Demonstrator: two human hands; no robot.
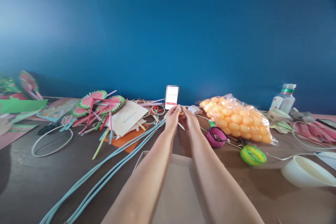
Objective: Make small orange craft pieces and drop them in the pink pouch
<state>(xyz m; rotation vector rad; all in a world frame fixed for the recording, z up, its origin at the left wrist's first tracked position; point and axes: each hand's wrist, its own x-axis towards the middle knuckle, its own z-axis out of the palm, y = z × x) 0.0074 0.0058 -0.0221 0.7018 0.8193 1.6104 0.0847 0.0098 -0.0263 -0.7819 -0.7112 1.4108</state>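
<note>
Blue cords [91, 173] lay left. Left hand [172, 117] and right hand [191, 118] were together mid-scene, far side, both sets of fingers pinched shut on 1 small orange piece [181, 112], details unclear. Probably best: 1 hand steadying, 1 working gently.
</note>
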